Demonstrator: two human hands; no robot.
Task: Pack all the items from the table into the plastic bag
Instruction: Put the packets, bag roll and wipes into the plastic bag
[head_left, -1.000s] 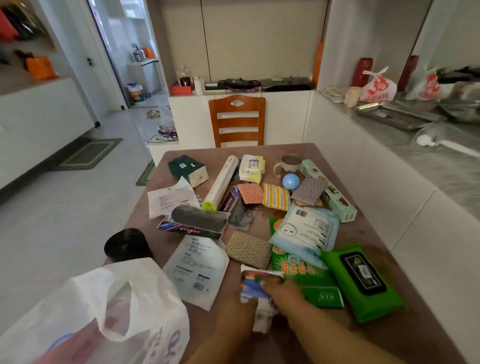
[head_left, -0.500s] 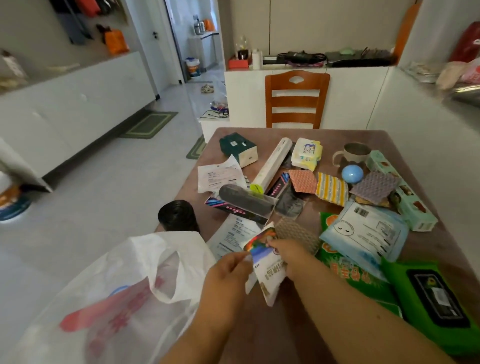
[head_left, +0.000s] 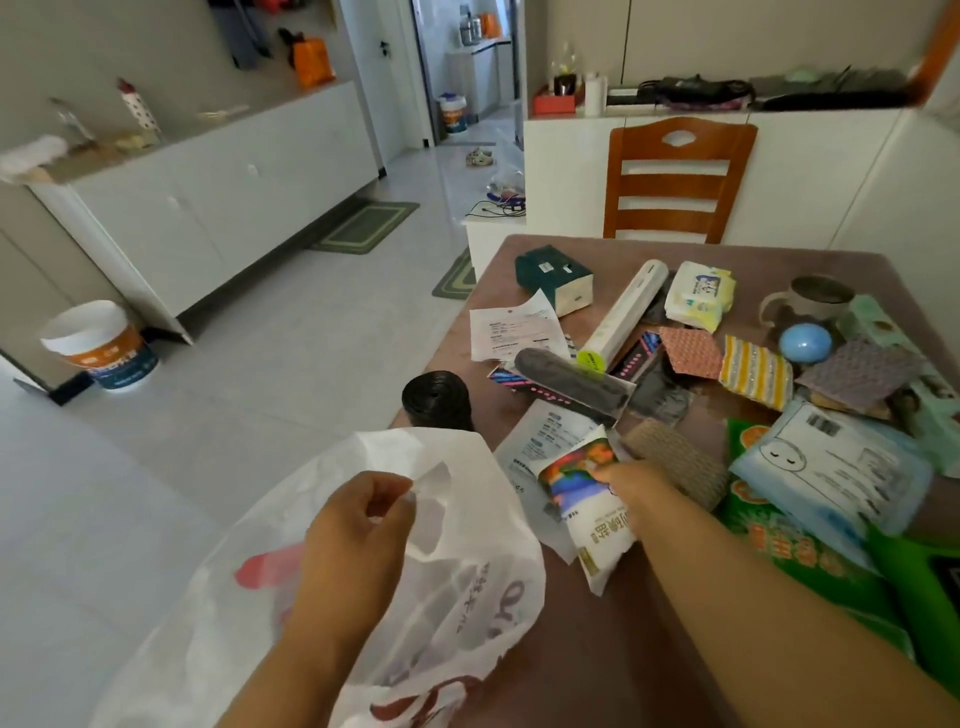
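Note:
A white plastic bag (head_left: 457, 597) with red print hangs off the table's near left corner. My left hand (head_left: 353, 525) pinches its upper edge and holds the mouth apart. My right hand (head_left: 631, 486) grips a small white packet with a colourful picture (head_left: 597, 512), lifted just above the table and right of the bag's mouth. Many items lie on the brown table (head_left: 597, 665): a black roll (head_left: 436, 400), a white tube (head_left: 621, 317), a teal box (head_left: 553, 275), a blue ball (head_left: 805, 343), sponge cloths (head_left: 756, 371), a pale blue pack (head_left: 831, 462).
A wooden chair (head_left: 678, 182) stands at the table's far end. A mug (head_left: 815, 299) and a mint carton (head_left: 914, 384) sit at the right side. A green pack (head_left: 810, 566) lies under my right forearm. The tiled floor, a bucket (head_left: 98, 345) and white cabinets are to the left.
My right hand lifted the small packet from the table and carried it left toward the bag. My left hand let go of the packet and took the bag's edge. The view swung left.

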